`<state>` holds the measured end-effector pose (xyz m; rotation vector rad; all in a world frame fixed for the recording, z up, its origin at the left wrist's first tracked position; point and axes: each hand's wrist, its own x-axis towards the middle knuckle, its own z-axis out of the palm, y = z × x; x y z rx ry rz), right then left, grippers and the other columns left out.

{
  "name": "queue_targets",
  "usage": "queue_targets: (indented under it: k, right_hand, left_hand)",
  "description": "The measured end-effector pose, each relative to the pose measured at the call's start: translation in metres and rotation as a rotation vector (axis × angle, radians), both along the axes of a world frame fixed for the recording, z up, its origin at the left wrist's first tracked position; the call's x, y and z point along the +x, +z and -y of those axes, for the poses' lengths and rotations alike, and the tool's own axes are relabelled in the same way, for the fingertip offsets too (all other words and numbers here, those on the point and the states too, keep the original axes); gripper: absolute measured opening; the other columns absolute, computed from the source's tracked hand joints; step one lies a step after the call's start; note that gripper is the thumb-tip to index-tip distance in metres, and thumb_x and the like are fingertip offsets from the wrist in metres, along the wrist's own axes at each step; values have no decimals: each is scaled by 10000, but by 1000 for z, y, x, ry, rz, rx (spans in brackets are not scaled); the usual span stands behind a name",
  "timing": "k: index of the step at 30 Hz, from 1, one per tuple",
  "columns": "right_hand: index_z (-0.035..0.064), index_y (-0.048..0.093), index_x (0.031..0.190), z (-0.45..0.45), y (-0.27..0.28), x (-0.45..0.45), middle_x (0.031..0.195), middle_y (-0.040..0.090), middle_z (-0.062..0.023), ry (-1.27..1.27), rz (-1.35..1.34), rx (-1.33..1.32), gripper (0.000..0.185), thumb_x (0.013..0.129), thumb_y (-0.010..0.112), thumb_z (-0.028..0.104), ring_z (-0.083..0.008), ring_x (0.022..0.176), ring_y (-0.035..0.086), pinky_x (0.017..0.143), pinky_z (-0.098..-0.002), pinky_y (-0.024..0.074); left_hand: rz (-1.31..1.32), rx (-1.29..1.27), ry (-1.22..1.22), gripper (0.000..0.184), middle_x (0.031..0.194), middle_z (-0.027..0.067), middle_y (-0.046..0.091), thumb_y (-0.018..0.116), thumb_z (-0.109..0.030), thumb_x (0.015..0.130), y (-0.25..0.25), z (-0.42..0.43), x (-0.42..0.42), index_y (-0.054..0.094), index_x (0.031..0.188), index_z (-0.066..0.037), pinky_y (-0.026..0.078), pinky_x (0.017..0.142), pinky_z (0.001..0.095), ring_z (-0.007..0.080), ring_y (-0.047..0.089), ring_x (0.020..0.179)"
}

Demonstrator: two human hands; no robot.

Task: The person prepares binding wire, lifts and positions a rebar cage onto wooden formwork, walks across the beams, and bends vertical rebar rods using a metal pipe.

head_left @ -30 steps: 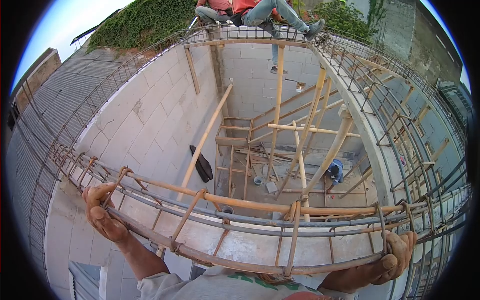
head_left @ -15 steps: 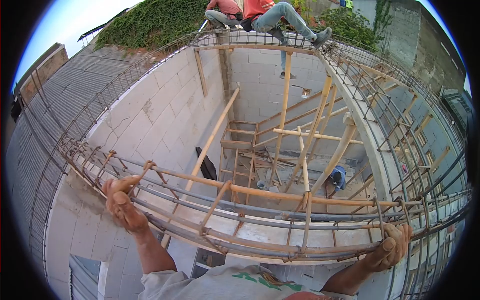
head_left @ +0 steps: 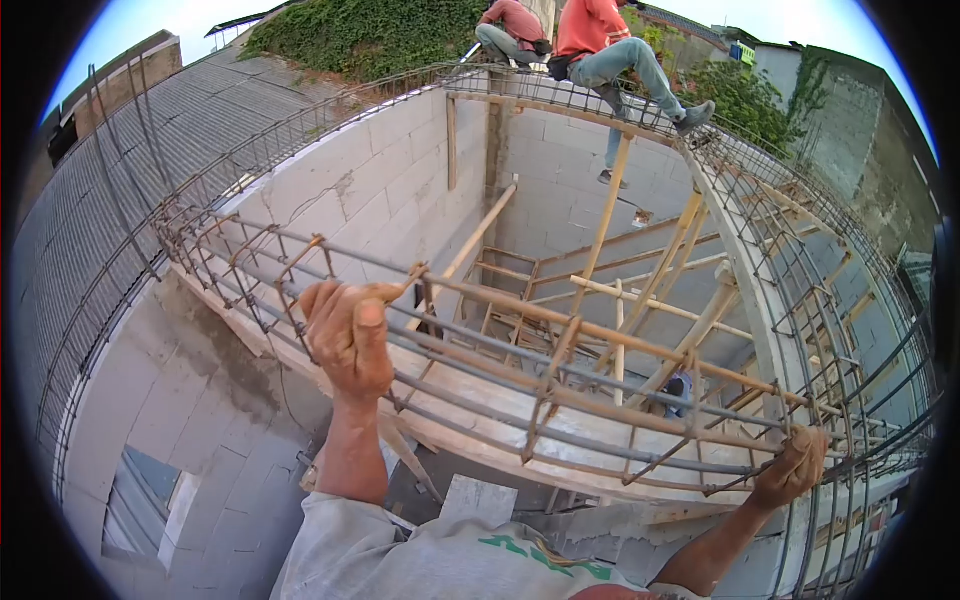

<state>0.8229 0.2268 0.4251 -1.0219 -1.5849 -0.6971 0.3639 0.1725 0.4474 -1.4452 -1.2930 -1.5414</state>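
A cage of steel bars (head_left: 565, 394) stretches before a person, fingers of the left hand (head_left: 350, 335) wrapped tightly around it, those of the right hand (head_left: 795, 466) clamped on it farther along; beyond the fingers rise bamboo poles (head_left: 607, 205) and a block wall (head_left: 335, 195), with two people (head_left: 582, 30) perched well past them

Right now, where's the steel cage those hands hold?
In the head view, the cage slants across the middle, from left down to lower right, above the pale ledge, in the left hand's fingers and right hand's fingers.
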Motion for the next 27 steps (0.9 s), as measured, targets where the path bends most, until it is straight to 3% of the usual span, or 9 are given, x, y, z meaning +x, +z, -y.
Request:
queue_targets:
  k: [4, 5, 13, 16, 20, 21, 27]
  right_hand:
    - [-118, 570, 789, -3, -8, 4, 710, 583, -217, -90, -1, 31, 346, 931, 391, 142, -390, 657, 531, 743, -461, 420]
    - [-133, 581, 840, -4, -9, 8, 759, 606, -237, -105, 43, 35, 369, 946, 385, 161, -414, 707, 551, 803, -475, 422]
    - [-102, 600, 875, -8, -11, 6, 763, 614, -203, -21, -161, -16, 346, 948, 405, 175, -361, 757, 569, 818, -430, 422]
    - [-96, 601, 922, -17, -18, 19, 788, 623, -194, -22, -60, 35, 325, 948, 410, 166, -355, 766, 572, 811, -415, 427]
    - [-84, 601, 997, -20, -22, 22, 876, 633, -187, -45, -152, 0, 301, 946, 418, 150, -342, 799, 583, 796, -397, 439]
    - [-73, 605, 1015, -21, -24, 31, 905, 635, -189, -90, -61, -3, 305, 944, 424, 162, -324, 831, 590, 792, -390, 441]
    - [-39, 621, 985, -16, -12, 23, 884, 637, -168, -164, 52, -7, 331, 944, 428, 227, -266, 797, 586, 740, -360, 434]
  left_hand:
    - [-41, 37, -25, 292, 658, 29, 605, 483, -249, 898, -3, -1, -7, 648, 744, -65, 317, 677, 319, 195, 475, 582]
    - [-49, 62, -35, 274, 657, 25, 604, 495, -238, 894, -4, 0, -7, 645, 739, -68, 318, 676, 316, 193, 477, 581]
    - [-70, 108, -112, 260, 625, 14, 573, 516, -238, 889, -7, -2, -15, 607, 698, -86, 304, 659, 321, 192, 465, 566]
    - [-104, 27, -68, 297, 656, 22, 597, 463, -229, 916, -5, 3, -16, 654, 761, -64, 310, 702, 308, 180, 474, 589]
    - [-126, 15, -75, 266, 605, 10, 547, 479, -221, 907, -7, 4, -19, 657, 770, -78, 296, 678, 305, 173, 458, 570]
    - [-126, 32, -79, 259, 609, 10, 551, 484, -218, 903, -7, 3, -19, 652, 759, -83, 292, 671, 304, 172, 459, 570]
    - [-129, 46, -60, 245, 625, -1, 564, 500, -217, 895, -8, 2, -20, 638, 729, -101, 289, 672, 314, 177, 471, 579]
